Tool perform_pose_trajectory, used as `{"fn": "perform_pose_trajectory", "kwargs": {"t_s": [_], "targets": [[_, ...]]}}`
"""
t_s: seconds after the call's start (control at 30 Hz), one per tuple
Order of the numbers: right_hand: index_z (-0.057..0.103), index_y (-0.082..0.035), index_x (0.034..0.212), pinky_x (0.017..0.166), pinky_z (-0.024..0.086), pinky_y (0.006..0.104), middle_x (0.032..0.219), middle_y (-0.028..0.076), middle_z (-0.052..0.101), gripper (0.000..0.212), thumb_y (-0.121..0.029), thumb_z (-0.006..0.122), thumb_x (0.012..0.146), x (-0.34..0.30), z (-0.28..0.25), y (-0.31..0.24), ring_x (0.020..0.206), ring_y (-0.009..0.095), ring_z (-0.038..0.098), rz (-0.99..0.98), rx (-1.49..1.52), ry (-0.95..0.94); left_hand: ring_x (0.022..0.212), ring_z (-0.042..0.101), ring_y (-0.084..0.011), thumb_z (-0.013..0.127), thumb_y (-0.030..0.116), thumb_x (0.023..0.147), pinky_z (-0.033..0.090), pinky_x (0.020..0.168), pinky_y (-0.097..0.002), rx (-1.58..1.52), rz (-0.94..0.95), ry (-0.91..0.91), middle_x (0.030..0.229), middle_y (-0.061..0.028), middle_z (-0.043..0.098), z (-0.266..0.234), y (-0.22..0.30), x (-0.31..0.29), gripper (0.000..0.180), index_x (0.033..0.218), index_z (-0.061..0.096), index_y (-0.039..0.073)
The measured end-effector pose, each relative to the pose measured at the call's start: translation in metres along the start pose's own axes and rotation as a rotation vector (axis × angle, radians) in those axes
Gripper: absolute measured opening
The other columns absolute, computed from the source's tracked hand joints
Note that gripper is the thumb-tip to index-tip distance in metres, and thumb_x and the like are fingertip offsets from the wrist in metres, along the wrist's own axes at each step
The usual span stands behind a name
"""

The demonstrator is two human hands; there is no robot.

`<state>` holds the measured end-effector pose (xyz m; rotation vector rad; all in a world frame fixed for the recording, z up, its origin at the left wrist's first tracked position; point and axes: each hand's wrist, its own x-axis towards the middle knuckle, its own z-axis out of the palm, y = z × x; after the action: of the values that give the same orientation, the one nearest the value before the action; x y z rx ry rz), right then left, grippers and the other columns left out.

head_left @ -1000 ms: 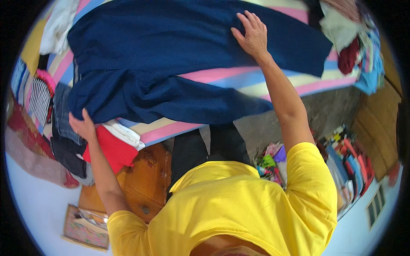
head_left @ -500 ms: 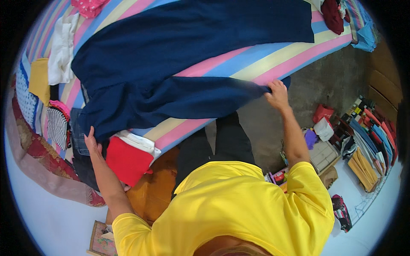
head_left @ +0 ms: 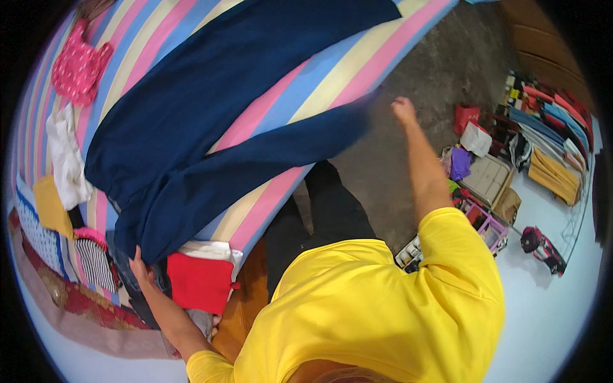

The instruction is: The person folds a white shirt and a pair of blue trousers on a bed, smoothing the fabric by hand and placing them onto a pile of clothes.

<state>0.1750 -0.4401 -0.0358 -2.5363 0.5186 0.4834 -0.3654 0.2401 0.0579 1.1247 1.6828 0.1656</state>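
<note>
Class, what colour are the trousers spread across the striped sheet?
The trousers are dark navy blue, best seen in the head view.

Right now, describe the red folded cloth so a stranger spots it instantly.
Find the pastel-striped cover. At its near edge, right of the left hand, lies the red folded cloth. Its solid red separates it from the white folded cloth behind.

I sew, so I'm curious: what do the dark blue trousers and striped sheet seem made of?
The dark blue trousers look like matt cloth, possibly cotton: soft creases, no visible shine. The striped sheet seems smooth fabric, as it lies flat; its fibre is unclear.
</note>
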Motion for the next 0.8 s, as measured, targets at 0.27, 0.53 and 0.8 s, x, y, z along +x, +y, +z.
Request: {"fn": "perform_pose_trajectory", "kwargs": {"t_s": [0.27, 0.53, 0.8], "targets": [[0.021, -0.014, 0.143, 0.1, 0.03, 0.0558, 0.13, 0.024, 0.044, 0.094, -0.071, 0.051, 0.075, -0.141, 0.158, 0.023, 0.121, 0.037, 0.043, 1.005, 1.102, -0.515, 0.081, 0.064, -0.0236, 0.07, 0.031, 0.08, 0.052, 0.055, -0.0311, 0.026, -0.097, 0.065, 0.109, -0.0099, 0.059, 0.002, 0.011, -0.004, 0.057, 0.126, 0.045, 0.008], [0.049, 0.0, 0.114, 0.075, 0.049, 0.0415, 0.103, 0.012, 0.056, 0.039, -0.006, 0.057, 0.077, -0.135, 0.102, -0.012, 0.091, 0.025, 0.055, 0.494, 1.01, 0.276, 0.083, 0.064, -0.0258, 0.068, 0.027, 0.082, 0.054, 0.057, -0.0347, -0.007, -0.05, 0.094, 0.109, -0.0105, 0.059, -0.003, 0.025, 0.008, 0.053, 0.126, 0.045, 0.008], [0.046, -0.007, 0.124, 0.07, 0.048, 0.0289, 0.105, 0.007, 0.061, 0.04, -0.011, 0.058, 0.086, -0.046, -0.004, -0.137, 0.09, 0.015, 0.056, -0.063, 0.877, 0.142, 0.085, 0.064, -0.0269, 0.066, 0.025, 0.083, 0.055, 0.059, -0.0362, -0.048, -0.088, 0.084, 0.109, -0.0108, 0.059, -0.017, 0.02, 0.042, 0.049, 0.125, 0.046, 0.011]]}}
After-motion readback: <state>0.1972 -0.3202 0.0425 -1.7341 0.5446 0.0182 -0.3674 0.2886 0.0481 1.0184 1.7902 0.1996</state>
